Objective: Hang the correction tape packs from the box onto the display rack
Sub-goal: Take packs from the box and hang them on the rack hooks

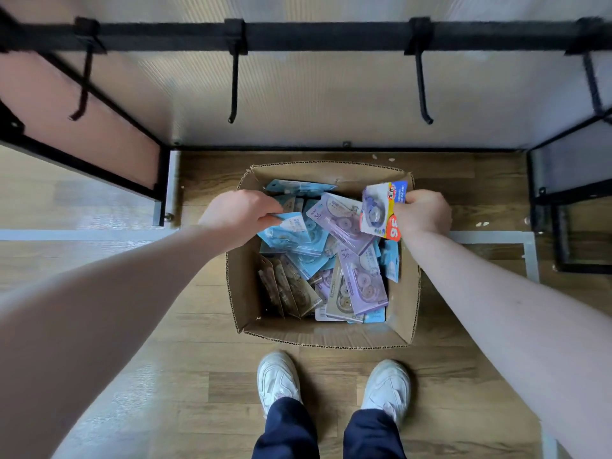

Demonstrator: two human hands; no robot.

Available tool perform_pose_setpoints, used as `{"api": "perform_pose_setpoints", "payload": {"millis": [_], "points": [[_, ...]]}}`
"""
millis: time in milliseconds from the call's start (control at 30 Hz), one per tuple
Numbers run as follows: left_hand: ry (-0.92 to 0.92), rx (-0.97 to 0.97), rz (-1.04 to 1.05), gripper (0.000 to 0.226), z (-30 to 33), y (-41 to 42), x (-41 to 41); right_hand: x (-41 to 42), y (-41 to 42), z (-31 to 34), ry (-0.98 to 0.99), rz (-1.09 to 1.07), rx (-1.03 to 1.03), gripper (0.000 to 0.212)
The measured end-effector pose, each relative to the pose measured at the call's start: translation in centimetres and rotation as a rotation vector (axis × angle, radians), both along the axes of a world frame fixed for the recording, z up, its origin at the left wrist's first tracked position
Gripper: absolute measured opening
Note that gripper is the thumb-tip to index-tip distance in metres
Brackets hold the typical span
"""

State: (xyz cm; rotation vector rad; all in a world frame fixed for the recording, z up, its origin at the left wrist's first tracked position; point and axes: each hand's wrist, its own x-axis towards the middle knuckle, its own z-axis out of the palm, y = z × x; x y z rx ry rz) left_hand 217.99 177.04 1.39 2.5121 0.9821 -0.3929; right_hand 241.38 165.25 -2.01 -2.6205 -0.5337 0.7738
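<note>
While I stand over the open cardboard box [243, 293] on the wooden floor [198, 359], both my hands reach into it; my left hand [240, 215] pinches the corner of a blue correction tape pack [291, 226] lying on top of the heap; my right hand [422, 212] grips a pack with a purple dispenser [377, 210], lifted by its card edge above the box's far right corner; its card shows a red sticker reading "95" upside down, the smaller print too blurred to read; between my hands lie purple packs [341, 223] marked "36"; beyond both hands the black display rack [331, 33] carries bare hooks [233, 87]; my white shoes [278, 379] stand just behind the box.
</note>
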Motion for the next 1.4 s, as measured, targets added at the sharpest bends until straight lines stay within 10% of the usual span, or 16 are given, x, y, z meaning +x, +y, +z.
{"api": "perform_pose_setpoints", "payload": {"millis": [533, 1400], "points": [[-0.077, 0.088, 0.085, 0.023, 13.1, -0.2, 2.1, 0.6, 0.1, 15.0, -0.452, 0.833, -0.149, 0.013], [-0.161, 0.329, 0.127, 0.022, 35.5, 4.1, -6.4, -3.9, 6.1, 39.3, -0.647, 1.123, 0.412, 0.027]]}}
